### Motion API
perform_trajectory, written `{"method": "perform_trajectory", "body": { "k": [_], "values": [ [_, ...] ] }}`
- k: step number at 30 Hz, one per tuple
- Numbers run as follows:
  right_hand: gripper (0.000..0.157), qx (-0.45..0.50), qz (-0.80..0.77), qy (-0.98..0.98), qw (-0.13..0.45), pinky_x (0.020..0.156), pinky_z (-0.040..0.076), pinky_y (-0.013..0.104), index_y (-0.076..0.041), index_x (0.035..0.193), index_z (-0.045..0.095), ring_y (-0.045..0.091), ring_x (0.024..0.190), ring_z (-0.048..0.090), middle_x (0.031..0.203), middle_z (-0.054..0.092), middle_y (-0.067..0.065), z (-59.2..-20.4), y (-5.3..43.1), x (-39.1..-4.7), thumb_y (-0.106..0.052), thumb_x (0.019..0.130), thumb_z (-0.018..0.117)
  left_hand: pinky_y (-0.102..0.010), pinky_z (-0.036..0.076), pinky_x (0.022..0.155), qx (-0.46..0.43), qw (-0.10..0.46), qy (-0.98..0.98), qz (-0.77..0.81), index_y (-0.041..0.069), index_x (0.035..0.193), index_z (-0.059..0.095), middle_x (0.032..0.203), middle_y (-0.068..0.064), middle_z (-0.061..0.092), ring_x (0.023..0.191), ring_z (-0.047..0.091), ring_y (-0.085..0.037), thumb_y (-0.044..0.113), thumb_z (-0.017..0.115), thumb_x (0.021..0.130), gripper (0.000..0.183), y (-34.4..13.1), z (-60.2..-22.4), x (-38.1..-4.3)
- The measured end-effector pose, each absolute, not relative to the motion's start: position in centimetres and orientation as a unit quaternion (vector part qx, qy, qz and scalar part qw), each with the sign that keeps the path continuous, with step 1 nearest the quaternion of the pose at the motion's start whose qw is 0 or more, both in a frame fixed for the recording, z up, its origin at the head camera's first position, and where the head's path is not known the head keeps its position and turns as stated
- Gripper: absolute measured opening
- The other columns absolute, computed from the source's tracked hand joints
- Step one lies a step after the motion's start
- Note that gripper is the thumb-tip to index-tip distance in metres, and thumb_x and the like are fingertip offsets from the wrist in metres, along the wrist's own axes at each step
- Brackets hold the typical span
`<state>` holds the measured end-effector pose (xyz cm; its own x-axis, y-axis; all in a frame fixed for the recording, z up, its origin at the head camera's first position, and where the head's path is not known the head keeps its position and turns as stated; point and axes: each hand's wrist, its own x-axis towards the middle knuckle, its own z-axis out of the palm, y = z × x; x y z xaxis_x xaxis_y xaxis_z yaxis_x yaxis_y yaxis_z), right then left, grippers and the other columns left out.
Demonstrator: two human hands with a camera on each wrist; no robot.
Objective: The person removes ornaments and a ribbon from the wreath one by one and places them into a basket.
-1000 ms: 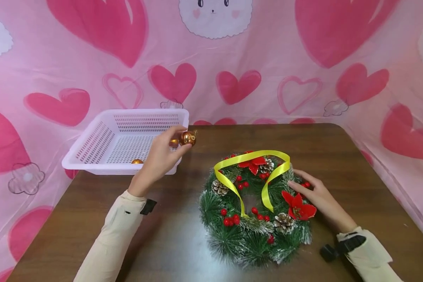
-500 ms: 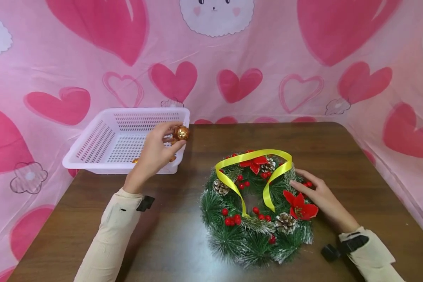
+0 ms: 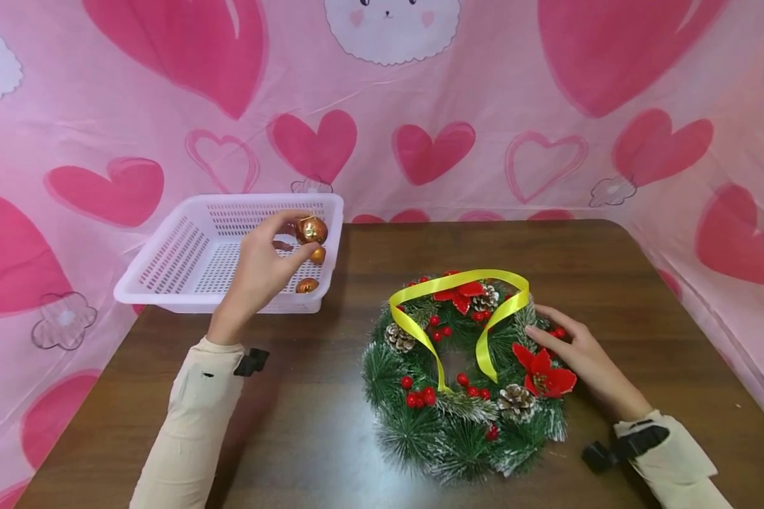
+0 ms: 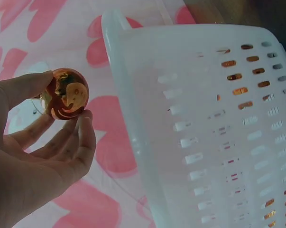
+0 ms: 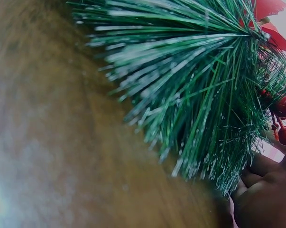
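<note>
A shiny copper-gold Christmas bauble (image 3: 312,230) is pinched between the thumb and fingers of my left hand (image 3: 261,265). The hand is above the right part of the white plastic basket (image 3: 184,305); in the left wrist view the bauble (image 4: 67,93) shows beside the basket's wall. Two more baubles, one orange-gold (image 3: 317,255) and one copper (image 3: 307,285), lie in the basket. My right hand (image 3: 586,357) grips the right edge of a green Christmas wreath (image 3: 414,438), thumb on top, other fingers partly hidden. In the right wrist view its fingers (image 5: 263,168) curl by the needles.
A yellow ribbon (image 3: 458,277) loops over the wreath, which carries pinecones (image 3: 516,401), red berries (image 3: 420,397) and red poinsettias (image 3: 544,372). The brown wooden table (image 3: 305,424) ends at a pink heart-patterned cloth (image 3: 433,85) behind the basket.
My left hand has moved left and slightly up with the bauble, from the basket's right rim to over its inside. The right hand and the wreath have stayed put.
</note>
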<state>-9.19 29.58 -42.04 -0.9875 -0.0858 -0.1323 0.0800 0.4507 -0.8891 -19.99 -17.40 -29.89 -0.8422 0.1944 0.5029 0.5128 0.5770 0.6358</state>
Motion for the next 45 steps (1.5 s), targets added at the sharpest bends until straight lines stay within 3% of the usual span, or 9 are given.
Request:
{"method": "perform_trajectory", "body": {
  "k": [14, 23, 29, 37, 45],
  "values": [
    [0.062, 0.001, -0.524, 0.848, 0.082, 0.106, 0.029, 0.07, -0.011, 0.151, 0.039, 0.038, 0.139, 0.031, 0.152, 0.038, 0.017, -42.0, 29.7, -9.1, -0.043, 0.101, 0.055, -0.044, 0.056, 0.085, -0.184, 0.191, -0.863, -0.431, 0.002, 0.125, 0.062, 0.117, -0.012, 0.068, 0.104, 0.067, -0.024, 0.009, 0.079, 0.085, 0.043, -18.6, -29.6, -20.5],
    [0.061, -0.001, -0.525, 0.847, 0.081, 0.106, 0.03, 0.069, -0.012, 0.151, 0.039, 0.037, 0.139, 0.032, 0.152, 0.039, 0.016, -42.0, 29.7, -9.1, -0.042, 0.101, 0.055, -0.034, 0.057, 0.085, -0.159, 0.175, -0.871, -0.431, 0.0, 0.125, 0.06, 0.121, -0.017, 0.066, 0.109, 0.068, -0.03, 0.009, 0.078, 0.087, 0.044, -20.0, -30.2, -21.3],
    [0.061, 0.002, -0.527, 0.846, 0.085, 0.106, 0.033, 0.067, -0.012, 0.152, 0.039, 0.036, 0.137, 0.034, 0.151, 0.04, 0.016, -41.8, 29.5, -9.0, -0.043, 0.101, 0.054, -0.044, 0.056, 0.086, -0.144, 0.164, -0.887, -0.408, 0.0, 0.127, 0.059, 0.122, -0.017, 0.066, 0.11, 0.067, -0.031, 0.013, 0.078, 0.087, 0.046, -20.8, -30.6, -21.6],
    [0.059, 0.003, -0.513, 0.854, 0.087, 0.1, 0.045, 0.045, -0.016, 0.152, 0.04, 0.031, 0.133, 0.041, 0.149, 0.044, 0.012, -41.8, 29.5, -9.1, -0.044, 0.102, 0.053, -0.049, 0.055, 0.087, -0.132, 0.132, -0.901, -0.391, -0.001, 0.126, 0.059, 0.121, -0.02, 0.067, 0.109, 0.066, -0.035, 0.011, 0.077, 0.088, 0.044, -21.5, -31.1, -21.9],
    [0.059, -0.004, -0.525, 0.847, 0.083, 0.106, 0.032, 0.067, -0.013, 0.152, 0.039, 0.036, 0.138, 0.033, 0.152, 0.039, 0.015, -41.7, 29.5, -9.0, -0.041, 0.102, 0.054, -0.053, 0.054, 0.088, -0.137, 0.107, -0.914, -0.365, -0.001, 0.127, 0.058, 0.118, -0.024, 0.066, 0.105, 0.067, -0.04, 0.01, 0.076, 0.088, 0.043, -22.4, -31.6, -22.2]
  ]
}}
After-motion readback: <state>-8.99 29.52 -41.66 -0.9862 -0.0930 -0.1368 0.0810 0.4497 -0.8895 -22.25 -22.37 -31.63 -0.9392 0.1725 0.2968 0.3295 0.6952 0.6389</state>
